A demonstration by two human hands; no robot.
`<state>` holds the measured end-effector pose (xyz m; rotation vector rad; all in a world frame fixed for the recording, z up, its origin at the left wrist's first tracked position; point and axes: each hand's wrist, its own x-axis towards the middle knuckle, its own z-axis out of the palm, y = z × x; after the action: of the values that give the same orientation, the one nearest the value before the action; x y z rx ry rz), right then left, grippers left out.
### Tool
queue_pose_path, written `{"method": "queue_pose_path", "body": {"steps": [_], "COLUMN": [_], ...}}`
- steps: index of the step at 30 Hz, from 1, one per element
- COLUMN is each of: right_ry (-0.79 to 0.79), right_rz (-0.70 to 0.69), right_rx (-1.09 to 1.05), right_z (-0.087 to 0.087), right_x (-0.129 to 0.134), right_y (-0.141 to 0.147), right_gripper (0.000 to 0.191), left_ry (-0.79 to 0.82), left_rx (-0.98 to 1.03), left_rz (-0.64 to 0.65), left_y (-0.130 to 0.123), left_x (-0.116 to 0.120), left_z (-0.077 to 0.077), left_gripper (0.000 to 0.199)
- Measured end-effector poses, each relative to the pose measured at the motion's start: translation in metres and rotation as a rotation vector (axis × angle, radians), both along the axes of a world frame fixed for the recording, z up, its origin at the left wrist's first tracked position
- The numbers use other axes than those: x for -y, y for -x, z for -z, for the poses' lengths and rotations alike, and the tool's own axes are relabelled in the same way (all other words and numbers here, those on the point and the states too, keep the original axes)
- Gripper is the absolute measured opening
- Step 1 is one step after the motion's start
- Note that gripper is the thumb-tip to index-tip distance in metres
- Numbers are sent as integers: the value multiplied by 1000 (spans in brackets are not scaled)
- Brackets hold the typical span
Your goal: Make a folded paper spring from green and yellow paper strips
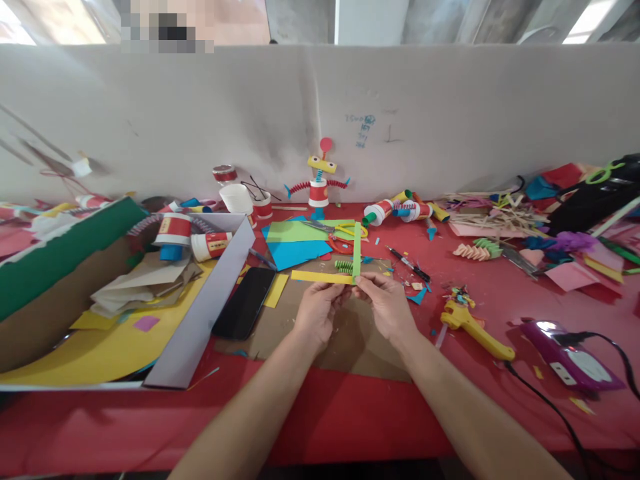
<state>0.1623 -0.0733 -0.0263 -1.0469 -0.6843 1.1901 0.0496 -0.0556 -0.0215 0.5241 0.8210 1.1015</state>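
Note:
My left hand (pixel 319 312) pinches a yellow paper strip (pixel 315 276) that points out to the left. With its fingertips closed, my right hand (pixel 385 303) holds the lower end of a green paper strip (pixel 357 247), which stands upright. The two strips meet at a right angle between my fingertips. Just behind them is a folded green paper spring (pixel 344 267); whether it touches the strips I cannot tell. Beneath both hands lies a brown cardboard sheet (pixel 295 340). Yellow-handled scissors (pixel 350 231) rest beyond the strips on green and blue paper (pixel 290 250).
A black phone (pixel 245 303) lies left of my hands, beside a box (pixel 210 313) of paper and cups. On the right are a yellow glue gun (pixel 475 330), a purple power socket (pixel 573 357) and a pen (pixel 407 263). A paper-cup robot figure (pixel 319 193) stands against the grey partition.

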Motion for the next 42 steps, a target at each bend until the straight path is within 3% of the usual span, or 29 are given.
{"method": "queue_pose_path", "body": {"steps": [5, 14, 21, 27, 32, 42], "right_ry": [10, -51, -94, -112, -117, -72], "right_rz": [-9, -9, -23, -74, 15, -18], "right_rx": [80, 217, 187, 246, 185, 231], "right_z": [2, 12, 8, -1, 4, 9], "right_x": [1, 2, 2, 5, 3, 2], "right_y": [1, 0, 0, 3, 4, 2], "right_gripper": [13, 13, 19, 23, 20, 22], "left_ry": [-23, -68, -103, -86, -67, -38], "left_rx": [-23, -125, -99, -87, -72, -88], "left_rz": [-12, -2, 25, -78, -68, -46], "left_y": [0, 0, 3, 1, -1, 2], "left_x": [-2, 1, -3, -3, -1, -3], "left_z": [6, -2, -1, -2, -4, -1], "left_gripper": [21, 26, 29, 28, 29, 20]}}
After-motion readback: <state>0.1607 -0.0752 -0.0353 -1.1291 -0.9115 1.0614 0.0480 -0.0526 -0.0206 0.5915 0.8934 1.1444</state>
